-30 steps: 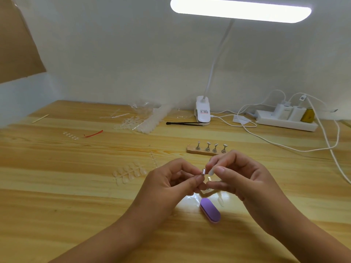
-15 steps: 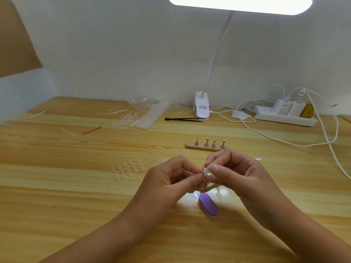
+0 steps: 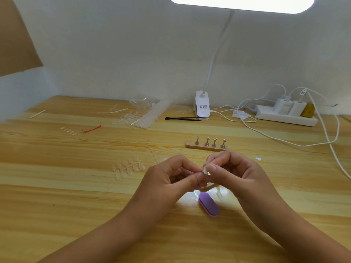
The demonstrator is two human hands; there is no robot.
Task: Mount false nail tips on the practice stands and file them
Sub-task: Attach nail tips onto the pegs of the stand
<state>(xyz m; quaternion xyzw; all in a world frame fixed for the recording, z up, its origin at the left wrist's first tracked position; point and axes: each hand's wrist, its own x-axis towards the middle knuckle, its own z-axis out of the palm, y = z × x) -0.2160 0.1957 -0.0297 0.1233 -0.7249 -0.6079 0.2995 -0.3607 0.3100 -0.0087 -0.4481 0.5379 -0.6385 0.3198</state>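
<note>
Right hand (image 3: 233,173) pinches the nail tip (image 3: 205,169) — surely featherlight, slippery, best edge-held — left hand (image 3: 167,179) at 9 o'clock pinching a stand (image 3: 208,174).

The hands, left (image 3: 165,185) and right (image 3: 237,177), meet over the near middle of the table (image 3: 57,205), pinching a tip (image 3: 205,169) between them. Just nearer lies a file (image 3: 209,206), with a loose tip (image 3: 219,195) beside it on the right. Beyond the hands stands the rack (image 3: 207,143). Left of the hands lies a sprue (image 3: 127,168). Along the far edge, from left to right, sit a stick (image 3: 37,113), a bag (image 3: 146,114), tweezers (image 3: 182,118), a lamp clamp (image 3: 202,106) and a power strip (image 3: 284,116).
</note>
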